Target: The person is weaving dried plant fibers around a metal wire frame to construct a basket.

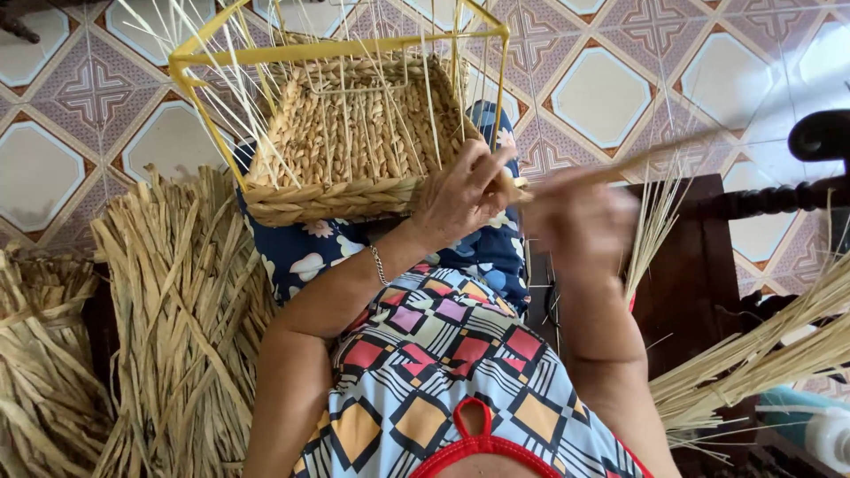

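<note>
1. Straw bundles (177,327) lay heaped at the left, on the floor beside the person's left knee: two heaps could be counted there, the nearer one of flat, wide strips, the other (44,354) at the far left edge of the view
2. Basket (354,142), one only, half woven, rested tilted on the person's lap against a dark floral cloth (301,252), its rim edge toward the body and its base turned away toward the tiled floor (602,97)
3. One yellow wire frame (266,53) boxed the basket in, and many thin upright stakes (425,80), too many to count, stood up through it and fanned outward
4. Left hand (460,195) lay on the basket's near right corner, fingers curled over the braided rim and pinching it; it wore one thin bracelet at the wrist, and it was the hand nearer the basket
5. Right hand (575,221) was just beside the left, to its right and off the basket's corner, blurred; it looked closed around a single long strand (637,159), but how tight the grip was could not be told
6. That strand's long axis ran from the basket's right corner up and to the right, away from both hands
7. One loose sheaf of thin pale straw (761,354) lay at the right, stretching from lower middle toward the right edge, beside a dark wooden chair (779,195)
</note>
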